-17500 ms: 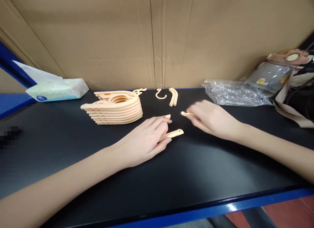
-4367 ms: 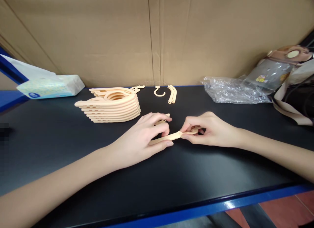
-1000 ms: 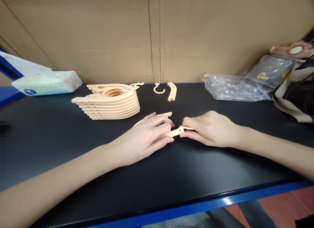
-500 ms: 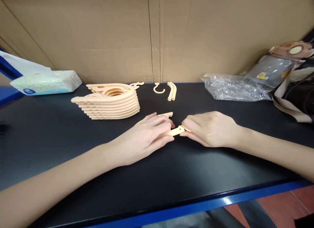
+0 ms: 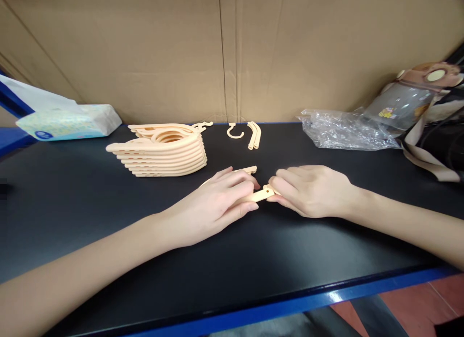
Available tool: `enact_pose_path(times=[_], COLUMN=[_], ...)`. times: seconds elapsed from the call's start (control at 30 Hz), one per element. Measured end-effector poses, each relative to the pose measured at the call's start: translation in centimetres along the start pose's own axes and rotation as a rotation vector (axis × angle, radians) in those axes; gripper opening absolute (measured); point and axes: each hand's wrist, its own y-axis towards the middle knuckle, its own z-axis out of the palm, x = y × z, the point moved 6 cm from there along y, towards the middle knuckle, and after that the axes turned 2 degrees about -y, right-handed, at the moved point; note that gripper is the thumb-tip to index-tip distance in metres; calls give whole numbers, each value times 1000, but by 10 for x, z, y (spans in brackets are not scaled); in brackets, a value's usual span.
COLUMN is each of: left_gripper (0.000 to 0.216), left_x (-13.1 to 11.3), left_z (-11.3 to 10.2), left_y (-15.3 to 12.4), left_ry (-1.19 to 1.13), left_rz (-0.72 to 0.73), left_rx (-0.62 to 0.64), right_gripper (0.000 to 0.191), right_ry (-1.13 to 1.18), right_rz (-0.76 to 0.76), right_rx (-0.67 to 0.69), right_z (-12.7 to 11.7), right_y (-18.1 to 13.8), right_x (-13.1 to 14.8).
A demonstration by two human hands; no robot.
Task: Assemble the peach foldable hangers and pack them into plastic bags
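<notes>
My left hand (image 5: pixel 213 204) lies on the black tabletop (image 5: pixel 90 206), its fingers closed over a peach plastic hanger arm (image 5: pixel 259 195) whose end sticks out to the right. Meeting that end, my right hand (image 5: pixel 311 189) is curled round a second small peach piece, almost wholly hidden under the fingers. Another peach end (image 5: pixel 250 169) shows just behind my left fingers. A stack of several finished peach hangers (image 5: pixel 163 151) sits behind and to the left.
A loose hook (image 5: pixel 235 131) and two curved arms (image 5: pixel 254 135) lie at the back near the cardboard wall (image 5: pixel 232 51). A tissue pack (image 5: pixel 65 122) is at far left. Crumpled clear plastic (image 5: pixel 344 130), a water bottle (image 5: pixel 409 102) and a bag (image 5: pixel 442 143) crowd the right.
Over the last second my right hand has shifted slightly left against the arm's end. Earlier, the hands were apart, each with its own piece.
</notes>
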Motion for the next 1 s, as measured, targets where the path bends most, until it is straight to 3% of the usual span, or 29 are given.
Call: enact_pose_path(times=[0.63,1.0], left_gripper=[23,20], left_x=[-3,1], left_z=[-3,0], left_y=[2,0], left_ry=[4,12], left_rz=[50,18], left_rx=[-35,21], right_gripper=[41,42], right_ry=[-80,63], right_rz=[-38,-14], right_rx=[-4,-72], right_z=[-3,-4], right_y=[1,2], right_x=[3,1])
